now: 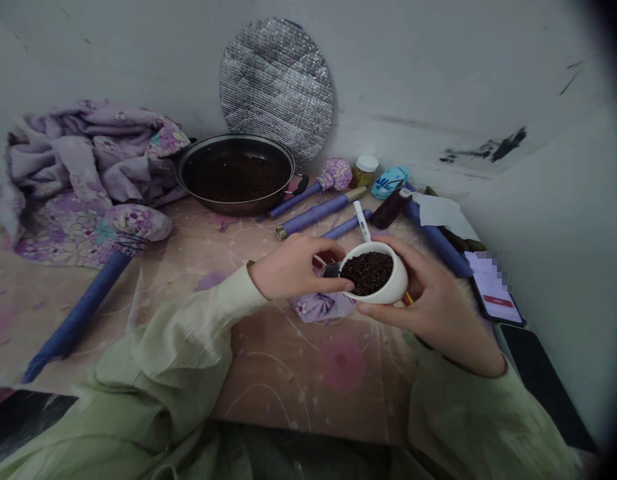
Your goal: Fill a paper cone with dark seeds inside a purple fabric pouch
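Observation:
A white cup [399,283] full of dark brown grains [368,272] is tilted slightly towards me above the table. My right hand [433,300] wraps its right side, thumb under the front of the rim. From the left, my left hand [303,267] curves around the cup, its thumb touching the rim beside the grains. A small dark object, partly hidden, shows between the left fingers and the cup. Under the cup lies a piece of purple flowered cloth [318,308]. Just behind it a white marker pen [361,221] points away from me.
At the back stands a black pan [236,208] with dark grains inside, beside crumpled purple cloth [63,153]. A blue-wrapped stick with a cloth head [83,307] lies left. Thread-wound rods [321,213], a lidded jar [364,172] and a dark spool [390,210] sit behind; phones [496,293] lie right.

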`<state>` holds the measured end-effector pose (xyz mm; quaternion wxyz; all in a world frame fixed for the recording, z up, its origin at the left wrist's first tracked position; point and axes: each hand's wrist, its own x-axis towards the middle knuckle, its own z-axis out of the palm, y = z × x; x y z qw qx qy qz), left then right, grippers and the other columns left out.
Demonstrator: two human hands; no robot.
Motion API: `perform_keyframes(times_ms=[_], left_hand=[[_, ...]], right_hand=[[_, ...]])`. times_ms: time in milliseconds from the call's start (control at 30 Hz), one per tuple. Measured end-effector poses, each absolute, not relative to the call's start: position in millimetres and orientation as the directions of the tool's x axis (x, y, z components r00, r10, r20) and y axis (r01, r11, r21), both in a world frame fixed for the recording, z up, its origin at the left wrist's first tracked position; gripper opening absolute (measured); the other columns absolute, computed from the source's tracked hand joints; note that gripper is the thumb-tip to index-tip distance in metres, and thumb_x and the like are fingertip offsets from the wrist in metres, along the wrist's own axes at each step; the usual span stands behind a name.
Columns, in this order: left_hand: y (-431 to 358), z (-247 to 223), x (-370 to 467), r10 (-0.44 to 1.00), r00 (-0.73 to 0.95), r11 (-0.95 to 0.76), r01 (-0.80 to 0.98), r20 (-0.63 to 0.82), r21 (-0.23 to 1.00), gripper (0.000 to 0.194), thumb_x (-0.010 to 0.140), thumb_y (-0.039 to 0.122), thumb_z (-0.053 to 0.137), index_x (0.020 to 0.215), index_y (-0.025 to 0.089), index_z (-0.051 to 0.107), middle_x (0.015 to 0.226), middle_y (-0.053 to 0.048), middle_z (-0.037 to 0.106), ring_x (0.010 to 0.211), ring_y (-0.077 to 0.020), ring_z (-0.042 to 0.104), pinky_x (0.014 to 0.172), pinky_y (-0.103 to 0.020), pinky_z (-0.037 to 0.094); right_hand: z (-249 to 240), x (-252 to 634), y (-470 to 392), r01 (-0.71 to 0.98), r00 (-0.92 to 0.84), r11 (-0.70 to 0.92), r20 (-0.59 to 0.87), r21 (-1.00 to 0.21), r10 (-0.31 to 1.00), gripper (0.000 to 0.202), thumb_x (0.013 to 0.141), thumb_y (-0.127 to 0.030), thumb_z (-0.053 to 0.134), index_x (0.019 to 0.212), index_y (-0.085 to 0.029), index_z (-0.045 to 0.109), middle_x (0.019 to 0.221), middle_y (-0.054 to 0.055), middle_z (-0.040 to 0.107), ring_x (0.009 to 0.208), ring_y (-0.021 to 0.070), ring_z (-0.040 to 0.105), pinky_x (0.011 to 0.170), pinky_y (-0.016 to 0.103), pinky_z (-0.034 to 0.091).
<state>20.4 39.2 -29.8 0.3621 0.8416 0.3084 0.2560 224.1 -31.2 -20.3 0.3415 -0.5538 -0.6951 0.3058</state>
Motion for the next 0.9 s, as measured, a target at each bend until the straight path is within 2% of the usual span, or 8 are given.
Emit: perform_keyframes(times_ms=[333, 500, 600, 733, 900], left_hand=[[42.5, -26.7, 17.0, 0.669, 0.717, -0.584, 0.346, 0.194, 0.734, 0.026, 0.075, 0.028, 0.068, 0.096, 0.012, 0.068, 0.092, -0.005, 0.073, 0.078, -0.0129, 0.066, 0.071, -0.023, 0.053], [43.5, -25.3, 14.8, 0.681, 0.706, -0.56, 0.332, 0.194, 0.759, 0.022, 0.08, 0.023, 0.062, 0.098, 0.012, 0.067, 0.091, -0.005, 0.073, 0.077, -0.0123, 0.066, 0.073, -0.023, 0.054], [41.8, -26.5, 16.9, 0.702, 0.684, -0.532, 0.318, 0.198, 0.785, 0.024, 0.081, 0.027, 0.06, 0.098, 0.011, 0.067, 0.091, -0.006, 0.073, 0.078, -0.0121, 0.066, 0.072, -0.022, 0.054], [38.8, -30.7, 21.4, 0.695, 0.684, -0.567, 0.334, 0.221, 0.753, 0.033, 0.076, 0.037, 0.067, 0.099, 0.013, 0.067, 0.09, -0.005, 0.073, 0.076, -0.0129, 0.066, 0.071, -0.024, 0.054], [38.8, -33.3, 21.6, 0.689, 0.687, -0.58, 0.332, 0.231, 0.744, 0.032, 0.076, 0.035, 0.068, 0.099, 0.012, 0.066, 0.091, -0.005, 0.072, 0.077, -0.013, 0.065, 0.071, -0.023, 0.053]], right_hand=[[-19.6, 224.7, -31.2, 0.553, -0.173, 0.209, 0.135, -0.807, 0.976, 0.072, 0.062, -0.035, 0.081, 0.127, -0.028, 0.049, 0.128, 0.006, 0.057, 0.114, 0.0275, 0.058, 0.096, 0.04, 0.049], [-19.3, 224.0, -30.6, 0.567, -0.17, 0.209, 0.136, -0.797, 0.976, 0.072, 0.062, -0.034, 0.08, 0.127, -0.027, 0.049, 0.129, 0.006, 0.056, 0.117, 0.0275, 0.056, 0.095, 0.039, 0.05], [-19.1, 223.6, -30.6, 0.569, -0.173, 0.218, 0.144, -0.793, 0.974, 0.072, 0.062, -0.034, 0.08, 0.126, -0.027, 0.049, 0.129, 0.006, 0.056, 0.117, 0.0282, 0.055, 0.096, 0.04, 0.049], [-18.6, 223.1, -30.9, 0.558, -0.172, 0.208, 0.133, -0.803, 0.976, 0.072, 0.062, -0.036, 0.08, 0.126, -0.027, 0.048, 0.129, 0.007, 0.056, 0.115, 0.0284, 0.057, 0.096, 0.042, 0.048], [-16.6, 222.8, -30.9, 0.571, -0.179, 0.204, 0.122, -0.795, 0.976, 0.072, 0.062, -0.036, 0.08, 0.126, -0.026, 0.049, 0.127, 0.007, 0.057, 0.114, 0.0293, 0.057, 0.096, 0.043, 0.049]])
